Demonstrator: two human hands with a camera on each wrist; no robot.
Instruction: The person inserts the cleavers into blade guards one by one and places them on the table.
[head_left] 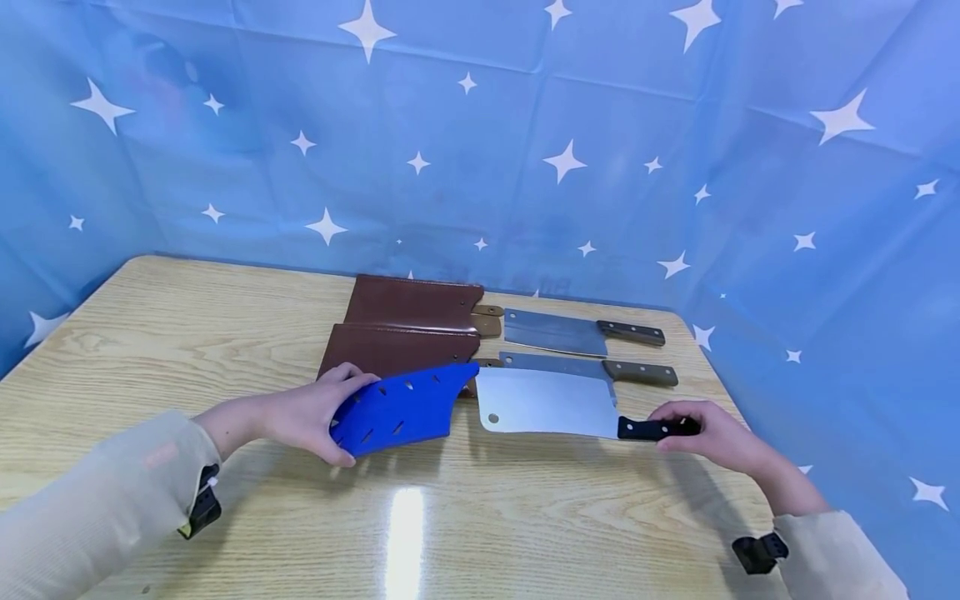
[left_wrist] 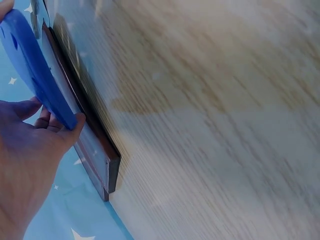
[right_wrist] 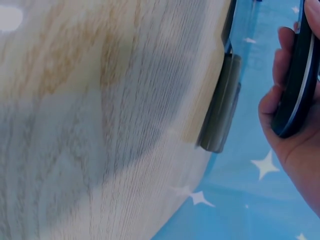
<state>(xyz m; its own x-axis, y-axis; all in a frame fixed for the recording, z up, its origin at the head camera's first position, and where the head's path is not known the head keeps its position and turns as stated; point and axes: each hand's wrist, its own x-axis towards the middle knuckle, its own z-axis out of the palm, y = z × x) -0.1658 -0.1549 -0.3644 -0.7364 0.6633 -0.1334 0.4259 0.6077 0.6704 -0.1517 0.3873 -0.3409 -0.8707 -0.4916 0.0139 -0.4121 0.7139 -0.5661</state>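
My left hand (head_left: 318,417) grips the closed end of a blue slotted blade sheath (head_left: 401,410), thumb below and fingers over the top edge. In the left wrist view the sheath (left_wrist: 42,75) is pinched above the table. My right hand (head_left: 708,433) holds a cleaver by its black riveted handle (head_left: 637,428). The wide, bright blade (head_left: 547,402) points left, and its tip edge is right at the sheath's open end in the head view. From the right wrist, fingers wrap the black handle (right_wrist: 297,85).
Behind lie two brown leather sheaths (head_left: 416,304) with tan straps (head_left: 487,321). To their right are two more cleavers, one with a dark handle (head_left: 632,332), one with a brown handle (head_left: 641,372). A blue star-patterned curtain (head_left: 450,200) borders the wooden table (head_left: 187,350).
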